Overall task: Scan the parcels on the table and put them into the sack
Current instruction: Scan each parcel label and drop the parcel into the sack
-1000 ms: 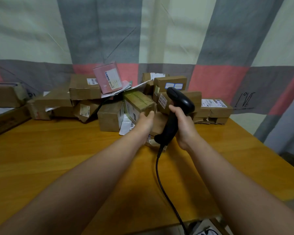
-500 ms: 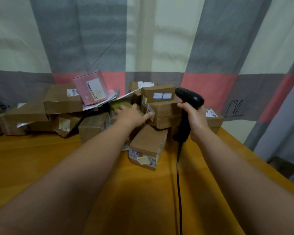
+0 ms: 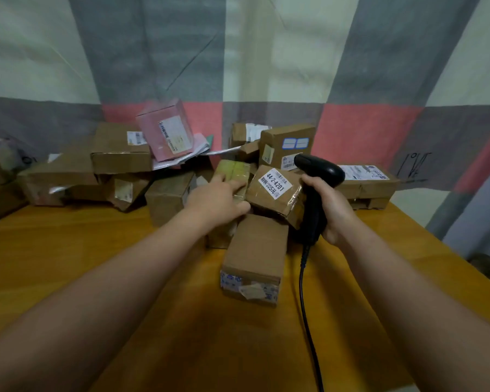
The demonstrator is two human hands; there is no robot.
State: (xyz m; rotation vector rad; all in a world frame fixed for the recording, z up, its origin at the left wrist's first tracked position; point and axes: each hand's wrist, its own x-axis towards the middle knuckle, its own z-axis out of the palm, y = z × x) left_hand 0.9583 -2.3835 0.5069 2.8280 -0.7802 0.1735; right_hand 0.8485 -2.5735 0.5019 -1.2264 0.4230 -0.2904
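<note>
A person's right hand (image 3: 334,210) clenches the handle of a black scanner (image 3: 320,168), whose head sits just above a tilted box (image 3: 277,193) bearing a white label (44-2-4201 is legible). The left hand (image 3: 218,200) lies in the heap of parcels (image 3: 119,154) at the back of the wooden table (image 3: 68,264). Its thumb is against the tilted box's lower left edge and its fingers lie over a green-taped parcel (image 3: 232,169); whether they grip either cannot be told. Another box (image 3: 255,258) lies just in front. The scanner's cable (image 3: 306,306) trails toward the camera. A pink box (image 3: 167,134) tops the heap's left side.
</note>
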